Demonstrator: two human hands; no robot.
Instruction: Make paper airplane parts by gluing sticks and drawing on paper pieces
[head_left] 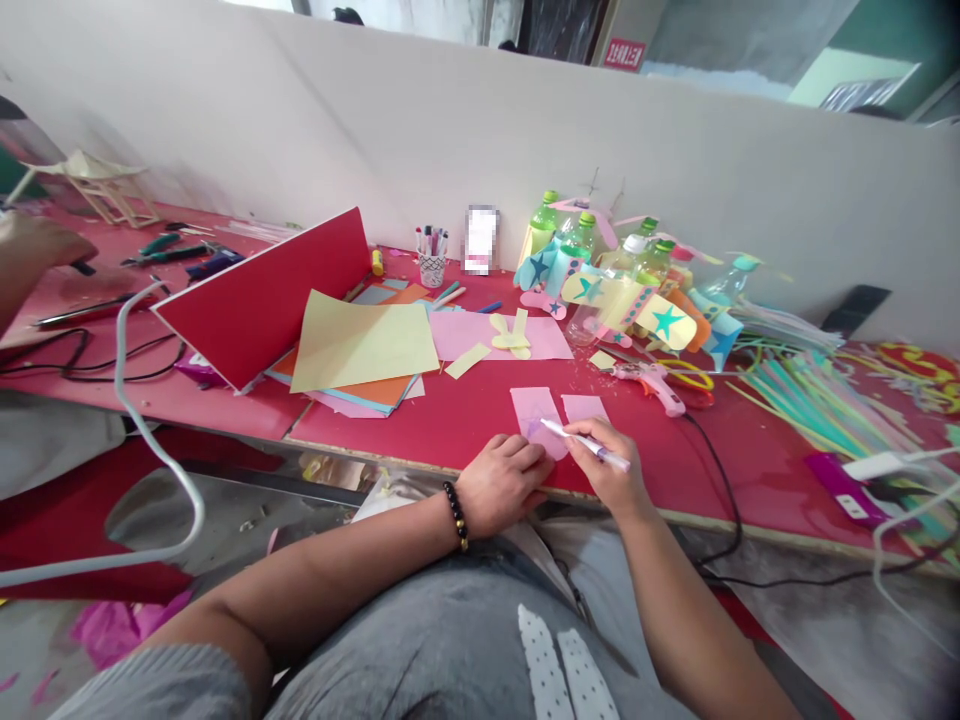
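My right hand [611,465] grips a white marker pen [585,442], its tip down on a small piece of pink paper [525,402]. A faint purple star outline shows on that paper. My left hand [504,482], with a dark bead bracelet at the wrist, lies at the paper's lower left with fingers curled together, pressing it to the red table [420,430]. A second pink paper piece [586,407] lies just right of the first, partly behind my right hand.
Coloured paper sheets [360,345] are stacked at the left beside a tilted red board [277,290]. Behind stand a pen cup [432,268] and bottle-built paper planes [637,290]. A pink glue gun [656,385] trails its cord at the right. Another person's hand [45,245] is far left.
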